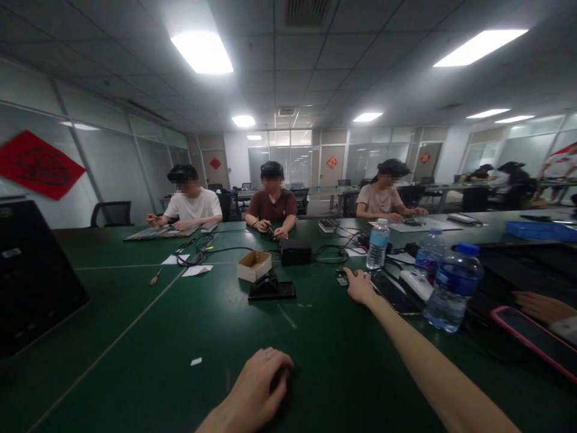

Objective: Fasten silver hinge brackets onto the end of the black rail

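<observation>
My left hand (259, 388) rests on the green table (153, 361) near its front edge. Its fingers are loosely curled, with a gap between thumb and forefinger, and nothing shows in it. My right hand (360, 287) reaches forward with fingers stretched toward a small dark item with pale patches (341, 279), too small to name. The fingertips are at its edge; whether they touch it is unclear. Just right of that hand lies a black phone (394, 294). Further left are a black plastic stand (271, 288) and an open cardboard box (253, 266).
Water bottles (453, 291) stand on the right, by a white device (417, 284). A pink-edged phone (536, 340) lies near another person's hand (545, 308). A black case (295, 252) and cables (336, 246) lie ahead. Three people sit opposite. A black monitor (36, 276) stands left.
</observation>
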`<state>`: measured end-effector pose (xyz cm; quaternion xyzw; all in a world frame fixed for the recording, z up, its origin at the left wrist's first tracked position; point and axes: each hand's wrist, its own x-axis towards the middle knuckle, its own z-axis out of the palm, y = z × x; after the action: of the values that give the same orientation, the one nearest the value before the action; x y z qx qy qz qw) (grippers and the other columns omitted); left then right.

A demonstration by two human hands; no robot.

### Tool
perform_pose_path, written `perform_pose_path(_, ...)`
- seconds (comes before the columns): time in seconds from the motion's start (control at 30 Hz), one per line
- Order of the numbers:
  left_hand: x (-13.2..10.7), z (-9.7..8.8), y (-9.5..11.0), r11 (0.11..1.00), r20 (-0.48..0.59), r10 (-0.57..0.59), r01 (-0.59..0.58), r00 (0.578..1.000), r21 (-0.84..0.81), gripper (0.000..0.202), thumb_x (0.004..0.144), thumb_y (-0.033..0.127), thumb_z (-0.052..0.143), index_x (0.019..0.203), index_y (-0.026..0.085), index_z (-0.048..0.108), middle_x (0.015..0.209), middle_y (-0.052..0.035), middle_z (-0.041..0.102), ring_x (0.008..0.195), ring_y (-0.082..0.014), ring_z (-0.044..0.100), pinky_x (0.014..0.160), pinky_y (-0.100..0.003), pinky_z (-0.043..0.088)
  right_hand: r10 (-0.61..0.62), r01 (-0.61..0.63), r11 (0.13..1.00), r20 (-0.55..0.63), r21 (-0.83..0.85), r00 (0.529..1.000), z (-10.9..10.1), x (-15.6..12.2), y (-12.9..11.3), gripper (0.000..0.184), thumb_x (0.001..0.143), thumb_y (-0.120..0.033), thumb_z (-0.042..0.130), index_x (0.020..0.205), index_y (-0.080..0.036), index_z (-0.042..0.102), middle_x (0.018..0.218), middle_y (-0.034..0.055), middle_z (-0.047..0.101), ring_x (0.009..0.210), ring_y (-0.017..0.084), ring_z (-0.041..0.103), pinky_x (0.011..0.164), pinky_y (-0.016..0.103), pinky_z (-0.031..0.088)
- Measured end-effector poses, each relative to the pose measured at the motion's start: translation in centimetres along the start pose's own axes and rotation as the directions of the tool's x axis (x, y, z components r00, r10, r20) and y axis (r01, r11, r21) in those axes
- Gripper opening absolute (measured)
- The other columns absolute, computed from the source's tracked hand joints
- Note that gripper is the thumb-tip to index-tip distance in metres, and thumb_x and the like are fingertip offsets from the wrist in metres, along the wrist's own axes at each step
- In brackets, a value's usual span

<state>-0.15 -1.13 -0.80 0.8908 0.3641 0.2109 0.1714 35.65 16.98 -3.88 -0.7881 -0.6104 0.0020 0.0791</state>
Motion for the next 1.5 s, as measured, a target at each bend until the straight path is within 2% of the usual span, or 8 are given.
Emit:
perform_pose_path(0.07, 0.0, 0.1, -0.1, 1.000, -0.005, -0.001, 0.001, 1.000, 0.002, 0.022, 0.086, 0.009, 0.044, 0.102, 0.020, 0.056, 0.094, -0.0039, 0.062, 0.084, -0.0178, 0.057, 0.075, -0.029, 0.045, 0.060, -0.060, 0.998, -0.001, 0.014, 0.998, -0.3, 0.2, 0.3, 0.064, 0.085, -0.026, 0.051, 0.143, -0.018, 0.027, 0.132, 0.0209, 0.039, 0.120, 0.037, 0.040, 0.094, 0.046, 0.033)
perform_pose_path(0.2, 0.0, 0.0, -0.1, 1.000, -0.009, -0.003, 0.003, 1.000, 0.002, 0.022, 0.087, 0.009, 0.044, 0.101, 0.019, 0.057, 0.094, -0.0038, 0.062, 0.084, -0.0178, 0.057, 0.076, -0.029, 0.045, 0.141, -0.141, 0.990, 0.001, 0.022, 0.990, -0.7, 0.1, 1.1, 0.060, 0.083, -0.044, 0.054, 0.129, -0.007, 0.045, 0.128, 0.0264, 0.041, 0.121, 0.041, 0.038, 0.093, 0.046, 0.034)
perform_pose_path(0.4, 0.2, -0.5, 0.4, 1.000, 0.010, -0.018, 0.017, 1.000, 0.016, 0.023, 0.086, 0.009, 0.044, 0.102, 0.020, 0.057, 0.094, -0.0038, 0.062, 0.084, -0.0179, 0.057, 0.076, -0.029, 0.045, 0.173, -0.173, 0.983, 0.007, 0.062, 0.985, -0.1, -0.1, 0.8, 0.060, 0.084, -0.046, 0.051, 0.129, -0.007, 0.044, 0.131, 0.0270, 0.039, 0.120, 0.040, 0.040, 0.092, 0.046, 0.034)
perform_pose_path(0.7, 0.2, -0.9, 1.0, 0.999, 0.034, -0.037, 0.036, 0.999, 0.028, 0.023, 0.084, 0.007, 0.045, 0.100, 0.019, 0.058, 0.095, -0.0044, 0.063, 0.084, -0.0176, 0.057, 0.076, -0.028, 0.046, 0.110, -0.113, 0.986, 0.029, 0.125, 0.994, 0.2, 0.5, 0.5, 0.057, 0.084, -0.044, 0.052, 0.129, -0.010, 0.044, 0.133, 0.0240, 0.040, 0.123, 0.037, 0.042, 0.093, 0.043, 0.036)
perform_pose_path(0.87, 0.2, -1.0, 0.9, 0.999, 0.046, -0.033, 0.031, 0.998, 0.027, 0.024, 0.084, 0.006, 0.046, 0.101, 0.019, 0.058, 0.095, -0.0043, 0.063, 0.084, -0.0179, 0.058, 0.076, -0.029, 0.047, 0.135, -0.145, 0.976, 0.077, 0.162, 0.988, 0.4, 1.3, 0.1, 0.060, 0.084, -0.046, 0.051, 0.126, -0.004, 0.046, 0.133, 0.0287, 0.040, 0.120, 0.037, 0.047, 0.093, 0.043, 0.039)
perform_pose_path(1.07, 0.2, -0.5, 0.4, 1.000, 0.029, -0.016, 0.015, 0.999, 0.024, 0.023, 0.083, 0.006, 0.047, 0.100, 0.019, 0.057, 0.094, -0.0039, 0.063, 0.084, -0.0178, 0.058, 0.075, -0.028, 0.046, 0.121, -0.132, 0.973, 0.066, 0.190, 0.990, 0.4, 1.3, 0.6, 0.062, 0.082, -0.055, 0.050, 0.122, -0.008, 0.051, 0.133, 0.0253, 0.041, 0.124, 0.040, 0.041, 0.095, 0.046, 0.037)
perform_pose_path(1.33, 0.4, 0.2, -0.2, 1.000, 0.014, 0.004, -0.005, 1.000, 0.028, 0.024, 0.081, 0.005, 0.049, 0.097, 0.019, 0.057, 0.091, -0.0036, 0.063, 0.083, -0.0183, 0.058, 0.075, -0.028, 0.045, 0.186, -0.184, 0.953, 0.015, 0.243, 0.982, 0.6, 0.5, 0.6, 0.068, 0.085, -0.056, 0.043, 0.129, -0.005, 0.040, 0.132, 0.0253, 0.040, 0.123, 0.038, 0.042, 0.095, 0.044, 0.036)
perform_pose_path(1.5, 0.3, -0.2, 0.3, 1.000, 0.006, 0.005, -0.005, 1.000, -0.008, 0.021, 0.085, 0.008, 0.045, 0.099, 0.020, 0.056, 0.091, -0.0033, 0.063, 0.082, -0.0176, 0.058, 0.075, -0.027, 0.045, 0.186, -0.191, 0.954, 0.042, 0.232, 0.982, 0.5, 0.5, 0.7, 0.067, 0.083, -0.056, 0.046, 0.130, -0.008, 0.041, 0.134, 0.0247, 0.037, 0.124, 0.038, 0.042, 0.096, 0.043, 0.034)
